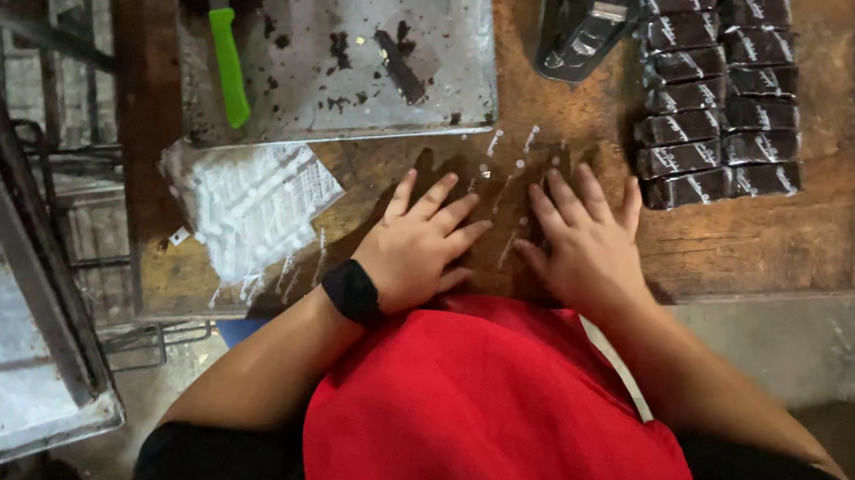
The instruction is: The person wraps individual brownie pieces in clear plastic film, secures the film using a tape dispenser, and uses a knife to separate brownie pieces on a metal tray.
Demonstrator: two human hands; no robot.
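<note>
My left hand (419,244), with a black band on the wrist, lies flat on the wooden table (799,236), fingers spread. My right hand (586,243) lies flat just beside it, fingers spread too. Both press on a clear plastic wrapper with small white marks (508,170) that holds something dark, though I cannot tell exactly what. Neither hand grips anything.
A metal tray (362,25) with dark crumbs and a dark bar sits at the back, with a green-handled knife (227,61) on it. A stack of clear printed wrappers (250,203) lies left. Two rows of wrapped dark bars (723,100) lie right, next to a black tool (583,30). A metal rack (26,242) stands far left.
</note>
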